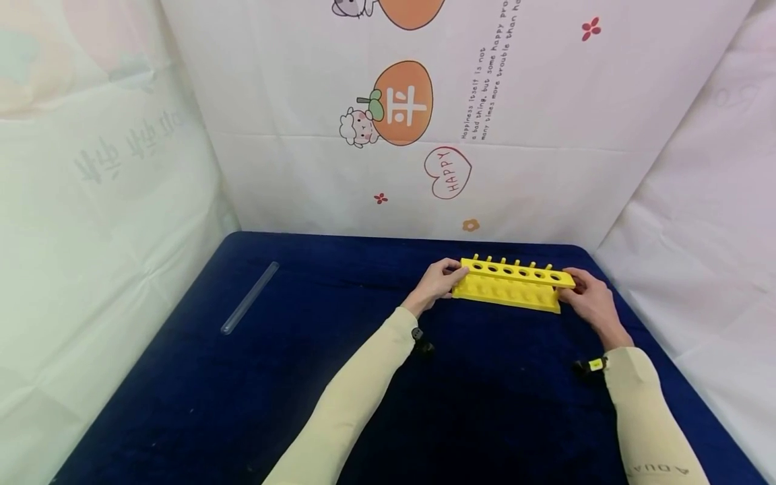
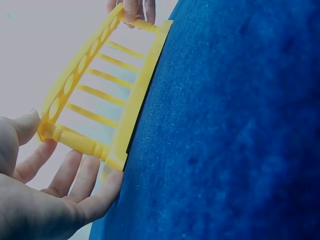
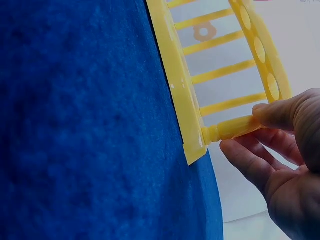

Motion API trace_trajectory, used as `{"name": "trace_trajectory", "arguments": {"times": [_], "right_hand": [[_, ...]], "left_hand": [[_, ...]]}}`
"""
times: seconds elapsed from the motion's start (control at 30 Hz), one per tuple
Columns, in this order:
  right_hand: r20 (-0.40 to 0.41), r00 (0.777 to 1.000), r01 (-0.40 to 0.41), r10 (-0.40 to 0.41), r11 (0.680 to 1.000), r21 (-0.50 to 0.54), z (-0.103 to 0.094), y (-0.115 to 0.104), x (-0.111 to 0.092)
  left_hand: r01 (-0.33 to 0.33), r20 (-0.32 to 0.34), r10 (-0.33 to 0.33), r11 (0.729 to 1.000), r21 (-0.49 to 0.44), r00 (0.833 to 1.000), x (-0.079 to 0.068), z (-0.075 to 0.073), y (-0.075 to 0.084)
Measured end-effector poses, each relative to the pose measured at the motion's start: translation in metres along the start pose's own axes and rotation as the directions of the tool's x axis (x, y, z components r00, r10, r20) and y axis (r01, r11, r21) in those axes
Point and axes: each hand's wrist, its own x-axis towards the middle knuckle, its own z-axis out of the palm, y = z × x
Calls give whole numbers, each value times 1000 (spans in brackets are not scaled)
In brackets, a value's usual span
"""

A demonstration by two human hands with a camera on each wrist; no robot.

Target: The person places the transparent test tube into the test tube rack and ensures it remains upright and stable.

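A yellow test tube rack (image 1: 506, 294) stands upright at the back right of the table, with a row of round holes along its top bar and several pegs behind. At its left end is my left hand (image 1: 438, 281), thumb by the top bar and fingers along the end post (image 2: 80, 142). My right hand (image 1: 589, 302) grips the opposite end; in the right wrist view its thumb and fingers pinch the other end post (image 3: 235, 127). The base (image 3: 175, 80) of the rack is at the blue cloth. No tubes sit in the holes.
A clear test tube (image 1: 250, 298) lies slantwise on the dark blue tablecloth (image 1: 200, 404) at the left. White printed sheeting (image 1: 291, 135) hangs behind the table and along both sides. The table's right edge runs close beside my right hand.
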Motion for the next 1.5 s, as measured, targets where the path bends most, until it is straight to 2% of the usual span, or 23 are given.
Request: {"name": "trace_trajectory", "arguments": {"times": [0.47, 0.87, 1.13, 1.5], "right_hand": [[9, 999, 36, -36, 999, -10, 6, -9, 4], [3, 998, 70, -70, 997, -24, 12, -16, 1], [8, 998, 59, -59, 998, -25, 14, -19, -2], [2, 996, 92, -92, 995, -48, 19, -22, -3]], "left_hand": [[4, -5, -4, 1000, 4, 1000, -6, -14, 3], [17, -10, -17, 1000, -12, 1000, -8, -21, -2], [21, -10, -21, 1000, -13, 1000, -8, -23, -4], [23, -21, -23, 1000, -7, 1000, -13, -31, -2]]}}
